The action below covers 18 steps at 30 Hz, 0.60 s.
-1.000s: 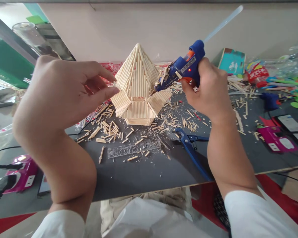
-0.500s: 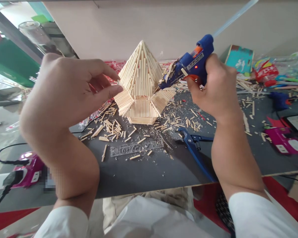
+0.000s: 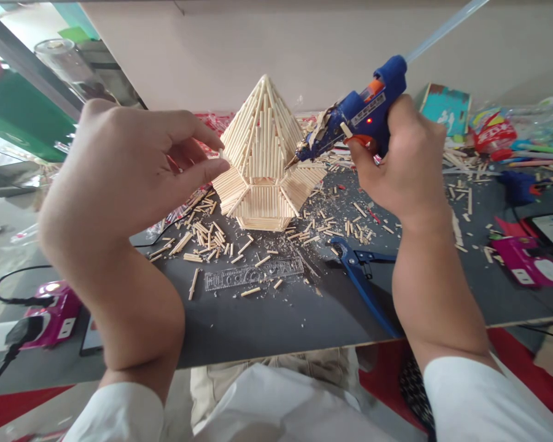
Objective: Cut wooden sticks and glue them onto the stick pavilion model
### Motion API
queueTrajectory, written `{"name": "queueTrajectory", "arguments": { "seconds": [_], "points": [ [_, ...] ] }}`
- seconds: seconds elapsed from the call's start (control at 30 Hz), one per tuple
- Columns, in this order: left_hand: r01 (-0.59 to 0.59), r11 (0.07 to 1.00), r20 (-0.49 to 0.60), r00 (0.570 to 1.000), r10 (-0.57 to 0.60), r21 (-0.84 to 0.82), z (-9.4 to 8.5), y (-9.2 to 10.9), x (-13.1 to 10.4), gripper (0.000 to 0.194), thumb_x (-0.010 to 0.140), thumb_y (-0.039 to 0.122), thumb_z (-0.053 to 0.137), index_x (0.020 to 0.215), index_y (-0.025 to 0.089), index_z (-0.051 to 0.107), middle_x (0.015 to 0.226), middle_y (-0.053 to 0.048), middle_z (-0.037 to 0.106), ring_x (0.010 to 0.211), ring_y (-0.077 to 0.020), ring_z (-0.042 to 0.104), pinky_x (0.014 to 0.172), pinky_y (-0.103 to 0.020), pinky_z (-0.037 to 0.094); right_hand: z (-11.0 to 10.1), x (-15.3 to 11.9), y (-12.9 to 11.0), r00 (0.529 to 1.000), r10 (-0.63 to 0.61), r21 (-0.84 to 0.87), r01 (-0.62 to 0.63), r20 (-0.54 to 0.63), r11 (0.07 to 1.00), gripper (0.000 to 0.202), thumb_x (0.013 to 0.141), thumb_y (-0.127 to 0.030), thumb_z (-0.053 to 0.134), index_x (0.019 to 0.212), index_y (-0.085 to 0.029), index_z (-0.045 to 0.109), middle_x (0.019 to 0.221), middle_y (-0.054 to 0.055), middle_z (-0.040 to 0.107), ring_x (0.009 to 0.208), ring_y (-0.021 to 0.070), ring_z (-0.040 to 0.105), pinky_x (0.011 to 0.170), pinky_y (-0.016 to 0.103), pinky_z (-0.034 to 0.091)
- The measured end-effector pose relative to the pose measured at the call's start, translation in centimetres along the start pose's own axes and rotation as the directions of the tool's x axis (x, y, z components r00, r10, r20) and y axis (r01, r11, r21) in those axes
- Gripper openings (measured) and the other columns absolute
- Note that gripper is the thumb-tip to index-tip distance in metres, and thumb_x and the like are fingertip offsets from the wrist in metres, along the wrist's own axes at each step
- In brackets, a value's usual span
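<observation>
Your left hand (image 3: 133, 166) has its thumb and forefinger nearly meeting at the model's left flank; whether they pinch a sliver of wood or touch the wall itself, you can't tell from here. Over on the right, your right hand (image 3: 408, 159) is wrapped firmly round a blue glue gun (image 3: 357, 113), with a short stick (image 3: 346, 129) poking up by the fingertips near the trigger. The red light is lit, a clear glue stick (image 3: 447, 27) juts from the back, and the nozzle sits right by the lower right edge of the roof; contact is hard to call.

And there's the stick model (image 3: 263, 147), upright between your hands: base in place, flared panels filled on the sides you can see, cone reaching its peak. By the look of it, most is built. The front face seems the unfinished part, its upright sticks ending in uneven steps under the peak, with a slit below. The far side is hidden.

Farther out, cut sticks (image 3: 207, 236) litter the table (image 3: 276, 334), around a clear ruler (image 3: 253, 274), with a blue cutter (image 3: 368, 288) to its right.
</observation>
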<state>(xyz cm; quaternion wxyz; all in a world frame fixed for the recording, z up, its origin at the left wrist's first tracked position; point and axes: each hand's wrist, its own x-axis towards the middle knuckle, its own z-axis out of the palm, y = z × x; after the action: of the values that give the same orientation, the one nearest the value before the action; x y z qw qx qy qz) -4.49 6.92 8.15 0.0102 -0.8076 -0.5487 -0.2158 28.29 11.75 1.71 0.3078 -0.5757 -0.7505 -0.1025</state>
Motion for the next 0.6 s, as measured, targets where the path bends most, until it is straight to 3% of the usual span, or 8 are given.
{"name": "queueTrajectory", "arguments": {
  "seconds": [0.3, 0.5, 0.6],
  "points": [
    [-0.008, 1.0, 0.006, 1.0, 0.008, 0.003, 0.06, -0.02, 0.07, 0.036, 0.097, 0.055, 0.063, 0.105, 0.024, 0.079, 0.082, -0.006, 0.078, 0.083, -0.0297, 0.074, 0.1, -0.05, 0.047, -0.35, -0.13, -0.06, 0.997, 0.053, 0.023, -0.055, 0.047, 0.998, 0.042, 0.102, -0.046, 0.054, 0.14, -0.03, 0.053, 0.124, 0.016, 0.069, 0.119, 0.0383, 0.066, 0.093, 0.047, 0.053],
    [-0.003, 1.0, 0.001, 1.0, 0.003, 0.028, 0.0, 0.18, -0.05, 0.034, 0.099, 0.053, 0.061, 0.107, 0.025, 0.079, 0.083, -0.005, 0.079, 0.084, -0.0287, 0.074, 0.104, -0.049, 0.046, -0.47, -0.06, -0.38, 0.999, 0.05, -0.03, -0.049, 0.017, 0.998, 0.039, 0.099, -0.044, 0.06, 0.132, -0.022, 0.058, 0.115, 0.017, 0.071, 0.106, 0.0358, 0.069, 0.094, 0.047, 0.052],
    [0.011, 1.0, -0.01, 1.0, -0.011, 0.03, 0.01, 0.3, -0.08, 0.031, 0.1, 0.051, 0.061, 0.108, 0.027, 0.079, 0.086, -0.004, 0.079, 0.085, -0.0267, 0.075, 0.101, -0.046, 0.049, -0.51, -0.07, -0.54, 0.998, 0.064, -0.022, -0.064, 0.006, 0.998, 0.04, 0.099, -0.045, 0.062, 0.132, -0.023, 0.057, 0.116, 0.016, 0.071, 0.108, 0.0343, 0.068, 0.095, 0.046, 0.051]
  ]
}}
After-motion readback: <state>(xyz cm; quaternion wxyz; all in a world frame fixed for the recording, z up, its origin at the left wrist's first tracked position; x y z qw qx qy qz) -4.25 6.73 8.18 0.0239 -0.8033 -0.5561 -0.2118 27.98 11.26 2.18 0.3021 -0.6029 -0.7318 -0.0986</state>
